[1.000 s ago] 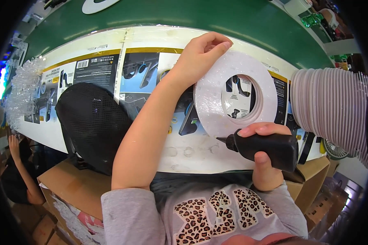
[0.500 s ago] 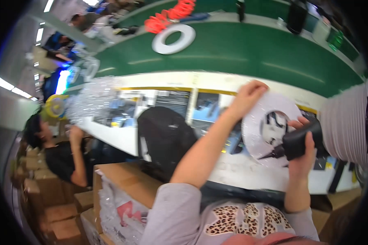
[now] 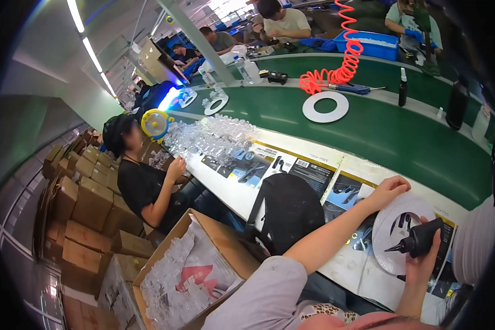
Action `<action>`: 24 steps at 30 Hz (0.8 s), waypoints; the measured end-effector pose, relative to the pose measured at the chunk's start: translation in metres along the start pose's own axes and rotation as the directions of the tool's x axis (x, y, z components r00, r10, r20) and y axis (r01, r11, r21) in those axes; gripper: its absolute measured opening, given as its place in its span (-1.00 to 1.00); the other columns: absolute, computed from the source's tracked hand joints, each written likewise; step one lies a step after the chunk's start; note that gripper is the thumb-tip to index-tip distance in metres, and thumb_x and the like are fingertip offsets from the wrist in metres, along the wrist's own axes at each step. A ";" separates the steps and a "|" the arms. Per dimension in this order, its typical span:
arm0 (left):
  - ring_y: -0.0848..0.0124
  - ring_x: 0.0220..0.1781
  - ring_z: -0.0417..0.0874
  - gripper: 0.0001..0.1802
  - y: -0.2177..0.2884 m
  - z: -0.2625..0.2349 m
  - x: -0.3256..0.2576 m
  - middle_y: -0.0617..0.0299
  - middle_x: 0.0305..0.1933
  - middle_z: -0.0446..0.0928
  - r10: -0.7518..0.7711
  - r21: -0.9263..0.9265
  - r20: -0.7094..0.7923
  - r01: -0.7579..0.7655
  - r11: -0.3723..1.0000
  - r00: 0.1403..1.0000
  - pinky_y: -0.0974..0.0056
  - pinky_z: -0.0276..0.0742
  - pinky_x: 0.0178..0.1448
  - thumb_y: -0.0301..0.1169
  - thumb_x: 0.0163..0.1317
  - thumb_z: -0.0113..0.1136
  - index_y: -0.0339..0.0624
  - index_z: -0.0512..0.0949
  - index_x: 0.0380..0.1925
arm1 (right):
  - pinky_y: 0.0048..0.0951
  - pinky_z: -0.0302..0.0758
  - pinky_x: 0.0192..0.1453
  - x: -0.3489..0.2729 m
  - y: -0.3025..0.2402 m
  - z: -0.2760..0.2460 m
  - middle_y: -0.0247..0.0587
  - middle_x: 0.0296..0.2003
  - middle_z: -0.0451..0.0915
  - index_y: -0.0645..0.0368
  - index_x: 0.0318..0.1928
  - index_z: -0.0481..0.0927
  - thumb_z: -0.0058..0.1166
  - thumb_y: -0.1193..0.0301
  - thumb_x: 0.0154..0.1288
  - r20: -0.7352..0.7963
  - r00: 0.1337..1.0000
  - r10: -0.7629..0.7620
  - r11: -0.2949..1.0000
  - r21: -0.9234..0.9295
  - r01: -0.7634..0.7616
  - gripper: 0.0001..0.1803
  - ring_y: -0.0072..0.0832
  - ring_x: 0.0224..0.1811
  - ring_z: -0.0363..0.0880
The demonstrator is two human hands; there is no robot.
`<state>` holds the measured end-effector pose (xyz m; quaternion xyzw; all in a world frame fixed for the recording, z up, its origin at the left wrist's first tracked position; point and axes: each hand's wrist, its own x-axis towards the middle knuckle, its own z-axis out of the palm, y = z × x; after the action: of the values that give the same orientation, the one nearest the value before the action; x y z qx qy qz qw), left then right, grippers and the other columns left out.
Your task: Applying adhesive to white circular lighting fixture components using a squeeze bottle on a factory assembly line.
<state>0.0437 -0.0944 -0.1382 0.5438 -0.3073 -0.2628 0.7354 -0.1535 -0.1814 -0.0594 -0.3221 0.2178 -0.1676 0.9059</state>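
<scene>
A flat white ring (image 3: 380, 236) with a wide center hole is at the right of the white table. At its upper left rim, my left hand (image 3: 388, 193) has its fingers curled together, seemingly gripping the edge. My right hand (image 3: 425, 259) is wrapped round a black squeeze bottle (image 3: 427, 237). The bottle lies tilted over the ring, its thin nozzle pointing left across the hole and lower face. Close by on the right stands a tall stack of white rings (image 3: 478, 242).
Another white ring (image 3: 309, 108) lies on the green belt (image 3: 269, 110) beyond the table, near a coiled red hose (image 3: 346, 69). A black rounded object (image 3: 292, 212) stands left of my arm. An open carton (image 3: 225, 242) is lower left. A co-worker (image 3: 148, 181) sits at left.
The view has swung left, so everything sits further right and lower in the picture. My hands stay at the ring, the right one holding the bottle with its nozzle still pointing left.
</scene>
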 end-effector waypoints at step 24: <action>0.52 -0.22 0.51 -0.87 -0.007 0.017 0.006 0.23 -0.32 0.54 0.073 0.031 -0.015 -0.072 0.997 0.997 0.39 0.44 -0.08 -0.44 0.22 0.08 -0.28 0.50 -0.31 | -0.57 0.49 -0.16 0.004 -0.011 -0.035 -0.34 -0.17 0.59 0.09 -0.01 0.50 0.05 0.10 0.24 -0.145 0.989 0.020 0.999 0.043 -0.014 -0.58 -0.61 -0.18 0.57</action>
<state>0.0351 -0.1116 -0.1399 0.5455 -0.3247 -0.2269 0.7386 -0.1695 -0.2092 -0.0781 -0.2879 0.2827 -0.1874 0.8956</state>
